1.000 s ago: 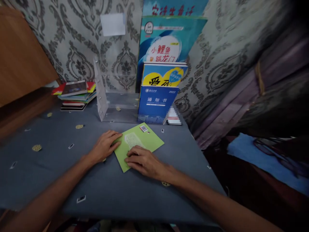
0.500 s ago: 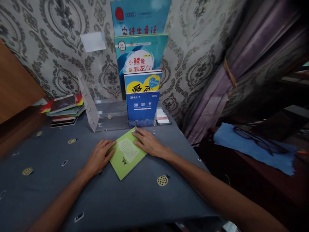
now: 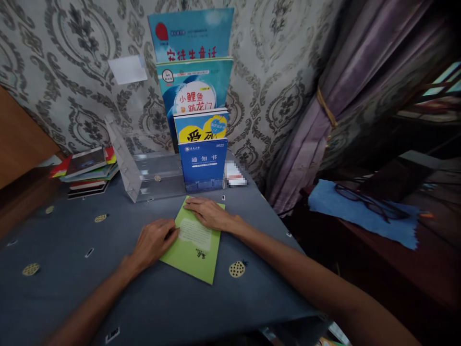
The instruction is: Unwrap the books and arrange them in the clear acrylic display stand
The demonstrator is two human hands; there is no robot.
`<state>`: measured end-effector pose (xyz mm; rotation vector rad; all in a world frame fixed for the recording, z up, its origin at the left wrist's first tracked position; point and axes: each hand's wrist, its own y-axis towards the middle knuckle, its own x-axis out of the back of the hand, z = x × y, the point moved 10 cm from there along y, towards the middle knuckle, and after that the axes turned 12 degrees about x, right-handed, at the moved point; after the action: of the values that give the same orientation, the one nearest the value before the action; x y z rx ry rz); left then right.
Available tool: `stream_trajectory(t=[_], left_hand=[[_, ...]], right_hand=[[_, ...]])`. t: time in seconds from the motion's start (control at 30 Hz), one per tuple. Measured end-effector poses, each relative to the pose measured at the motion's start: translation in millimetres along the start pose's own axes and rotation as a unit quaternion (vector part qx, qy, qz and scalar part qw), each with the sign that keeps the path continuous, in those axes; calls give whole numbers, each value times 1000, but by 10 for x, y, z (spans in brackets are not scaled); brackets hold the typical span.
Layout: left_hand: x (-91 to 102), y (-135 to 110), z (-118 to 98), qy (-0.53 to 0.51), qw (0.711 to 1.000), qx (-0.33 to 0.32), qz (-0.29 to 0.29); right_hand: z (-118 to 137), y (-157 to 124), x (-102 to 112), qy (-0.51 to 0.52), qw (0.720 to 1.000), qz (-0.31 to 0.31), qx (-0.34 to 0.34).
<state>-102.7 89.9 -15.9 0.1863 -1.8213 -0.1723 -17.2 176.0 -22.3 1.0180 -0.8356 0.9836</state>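
"Head camera's on you. What's furthest left?"

"A wooden panel (image 3: pixel 21 139), then a stack of books (image 3: pixel 86 168) lying flat on the grey-blue tablecloth (image 3: pixel 144 312), right by a clear acrylic rack (image 3: pixel 154 168)."

"And your hands?"

"My left hand (image 3: pixel 153 244) lies open against the left edge of the green booklet (image 3: pixel 198 254), fingers lightly curled, not gripping it. My right hand (image 3: pixel 209 214) lies flat and open across its top part, palm down, fingers pointing left."

"Where's the booklet?"

"On the tablecloth, tilted at an angle, just in front of the rack. A printed pineapple (image 3: pixel 236 269) sits just beside it on the right."

"What's standing in the rack?"

"Upright at the right end: a blue booklet (image 3: pixel 202 166) at the front, with a yellow-and-blue book (image 3: pixel 200 126) and two teal magazines (image 3: pixel 190 72) behind it. A blurred white item (image 3: pixel 235 175) lies just to their right."

"Further right?"

"A purple curtain (image 3: pixel 306 120), then glasses (image 3: pixel 370 202) on a blue cloth (image 3: pixel 360 214)."
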Motion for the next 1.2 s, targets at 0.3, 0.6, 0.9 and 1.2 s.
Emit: stream_trajectory(t=[0.3,0.6,0.9,1.2], left_hand=[[-320,567,28,-59,995,-57,53],[-420,599,77,-65,995,-49,60],[-415,590,73,-47,996,-52,52],[-365,565,63,-19,998,-56,25]], right_hand=[[-90,-153,-12,4,998,-38,-48],[-310,-544,71,4,995,-64,-80],[-188,-508,305,-169,967,1,-188],[-168,-592,316,-155,947,59,-274]])
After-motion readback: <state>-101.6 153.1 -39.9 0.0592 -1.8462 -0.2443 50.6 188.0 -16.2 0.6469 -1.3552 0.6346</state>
